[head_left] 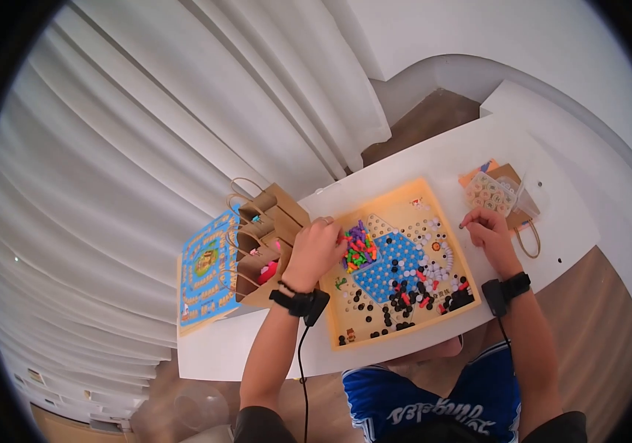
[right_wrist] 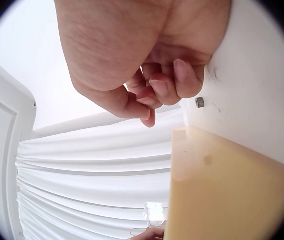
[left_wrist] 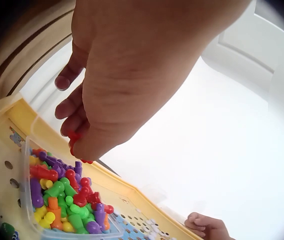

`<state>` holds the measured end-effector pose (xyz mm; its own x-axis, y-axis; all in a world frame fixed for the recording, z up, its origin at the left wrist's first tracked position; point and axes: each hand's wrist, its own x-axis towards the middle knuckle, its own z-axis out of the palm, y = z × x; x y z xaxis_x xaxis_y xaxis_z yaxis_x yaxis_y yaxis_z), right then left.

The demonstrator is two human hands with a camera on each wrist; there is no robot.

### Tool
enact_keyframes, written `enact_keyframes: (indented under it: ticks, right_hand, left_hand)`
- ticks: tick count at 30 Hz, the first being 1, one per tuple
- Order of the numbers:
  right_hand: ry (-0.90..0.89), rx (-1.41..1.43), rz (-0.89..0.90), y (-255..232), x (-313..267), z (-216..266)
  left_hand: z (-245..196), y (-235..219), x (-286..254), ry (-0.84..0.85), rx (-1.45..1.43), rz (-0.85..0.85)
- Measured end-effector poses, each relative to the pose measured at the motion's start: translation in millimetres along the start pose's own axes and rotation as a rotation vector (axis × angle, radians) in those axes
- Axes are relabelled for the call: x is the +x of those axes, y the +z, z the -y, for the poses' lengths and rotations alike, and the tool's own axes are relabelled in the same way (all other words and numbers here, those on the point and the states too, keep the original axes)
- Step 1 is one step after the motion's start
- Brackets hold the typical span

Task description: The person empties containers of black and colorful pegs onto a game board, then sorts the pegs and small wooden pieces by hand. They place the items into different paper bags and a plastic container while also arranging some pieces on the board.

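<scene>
My left hand [head_left: 317, 251] is at the left edge of a yellow-rimmed game board [head_left: 375, 203]. Its thumb and fingers pinch red peg pawns [left_wrist: 74, 136], partly hidden behind the thumb. Just below that hand, a clear plastic box [left_wrist: 28, 195] full of red, green, purple, yellow and orange pawns [left_wrist: 64, 192] sits on the board. Over the right edge of the board hangs my right hand [head_left: 489, 235], its fingers loosely curled and thumb by the index finger. No object shows between those fingers in the right wrist view.
Black, white and red pieces [head_left: 404, 299] lie scattered over the board's near and right parts. Brown paper bags [head_left: 275, 207] stand at left beside a blue printed board [head_left: 209, 258]. A box of round pieces [head_left: 489, 193] lies at right on a paper bag [head_left: 512, 177].
</scene>
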<state>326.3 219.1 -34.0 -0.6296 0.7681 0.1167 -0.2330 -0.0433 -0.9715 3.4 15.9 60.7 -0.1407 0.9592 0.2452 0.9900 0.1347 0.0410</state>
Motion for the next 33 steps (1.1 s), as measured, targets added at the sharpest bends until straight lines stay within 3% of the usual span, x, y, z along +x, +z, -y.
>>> enact_keyframes:
  ticks: [3, 5, 6, 8, 12, 19, 21, 28, 33]
  right_hand:
    - [0.005, 0.019, -0.008, -0.5, -1.5, 1.8]
    - [0.009, 0.033, -0.013, 0.2, 0.4, 2.1]
    - [0.012, 0.016, -0.011, 0.5, 0.4, 3.1]
    - [0.027, 0.005, -0.015, 1.2, -1.0, 3.4]
    - [0.015, -0.009, -0.012, 3.4, -1.2, 7.2]
    - [-0.001, 0.001, -0.013, 1.6, -0.6, 3.7]
    - [-0.003, 0.016, -0.006, 1.1, -0.4, 4.1]
    - [0.012, 0.034, -0.007, 2.8, -2.1, 8.0]
    - [0.007, 0.02, 0.008, 1.6, -0.7, 6.8]
  left_hand:
    - [-1.7, 6.2, 9.1, -0.024, -0.018, -0.003]
    - [-3.9, 2.7, 1.6, -0.037, -0.136, -0.097]
    - [-6.0, -2.1, -3.9, -0.034, -0.13, -0.089]
    - [-13.0, -10.6, -19.1, -0.104, -0.384, -0.008]
    - [-33.7, -15.6, -44.9, -0.085, -0.498, 0.077]
    - [-69.2, 0.9, -37.9, 0.162, -0.498, 0.134]
    - [-80.6, 6.4, -30.4, 0.323, -0.372, 0.136]
    - [-96.2, 24.7, -24.4, 0.383, -0.245, 0.286]
    - [-93.7, 26.0, -25.6, 0.303, -0.315, 0.332]
